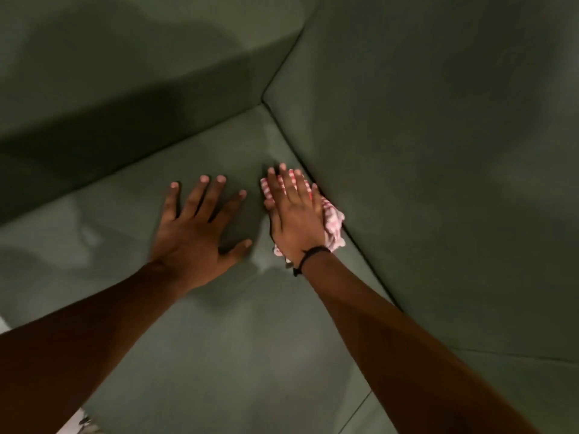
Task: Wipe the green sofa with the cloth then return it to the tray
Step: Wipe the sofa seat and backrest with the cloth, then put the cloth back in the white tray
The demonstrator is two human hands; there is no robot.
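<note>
The green sofa (219,339) fills the view, its seat cushion below and its back cushion to the right. My right hand (294,214) lies flat on a red-and-white striped cloth (333,225) and presses it onto the seat, right against the seam with the back cushion. The cloth bunches out under the palm on the right side. My left hand (197,227) rests beside it on the seat with fingers spread, holding nothing. No tray is in view.
The sofa's armrest (125,89) rises at the upper left and meets the back cushion (438,151) in a corner just beyond my hands. A seam between seat cushions (354,411) runs at the bottom. A sliver of pale floor (80,426) shows at the lower left.
</note>
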